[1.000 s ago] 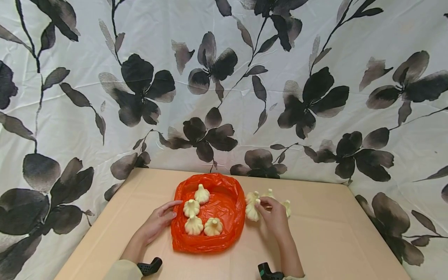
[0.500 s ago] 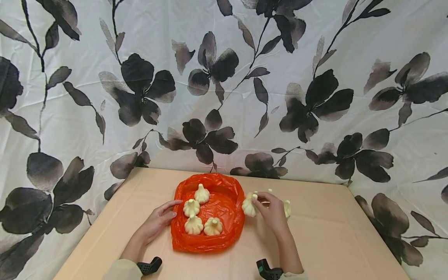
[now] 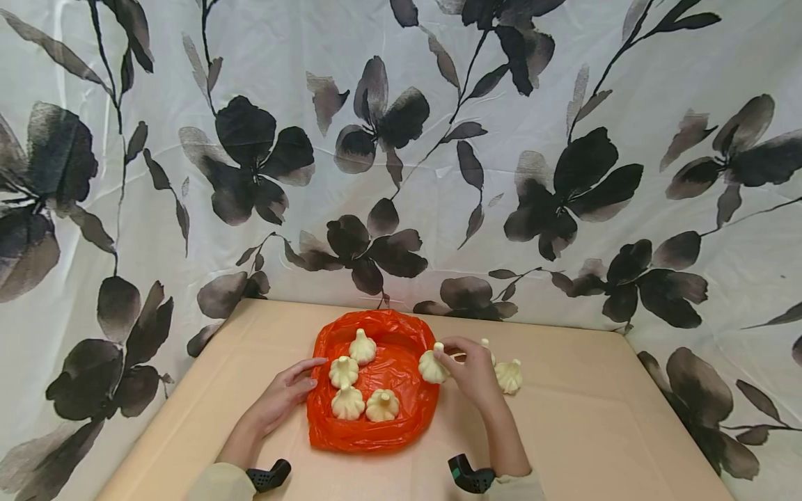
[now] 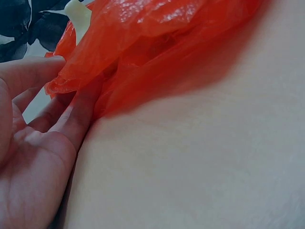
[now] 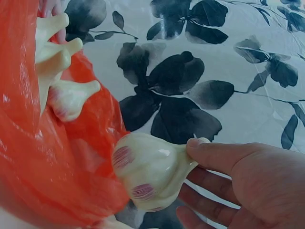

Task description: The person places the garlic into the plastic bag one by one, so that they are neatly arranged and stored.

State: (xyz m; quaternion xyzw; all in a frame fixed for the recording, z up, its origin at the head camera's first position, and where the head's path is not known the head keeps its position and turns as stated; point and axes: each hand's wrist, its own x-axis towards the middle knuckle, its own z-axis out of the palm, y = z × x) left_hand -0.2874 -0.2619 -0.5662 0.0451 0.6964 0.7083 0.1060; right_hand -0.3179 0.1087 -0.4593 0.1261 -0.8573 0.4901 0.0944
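Observation:
A red plastic bag (image 3: 372, 443) lies spread with its mouth open in the head view, several garlic bulbs (image 3: 362, 348) inside along its left and front. At its left rim, my left hand (image 3: 280, 398) pinches the bag's edge; the left wrist view has the thumb above the film and fingers (image 4: 85, 107) beneath. My right hand (image 3: 473, 372) holds another garlic bulb (image 5: 147, 169) by its stem between thumb and fingertips. That bulb overlaps the bag's right rim in the head view and has purple-streaked patches in the right wrist view.
More garlic bulbs (image 3: 509, 376) sit on the tan tabletop (image 3: 595, 417) to the right, one partly hidden behind my right hand. A white cloth with dark flowers (image 3: 464, 209) hangs along the table's back edge. Black devices (image 3: 471, 474) are strapped to both wrists.
My right hand has lifted a garlic bulb from the right-hand group and moved left with it to the bag's right rim. My left hand has stayed at the bag's left edge.

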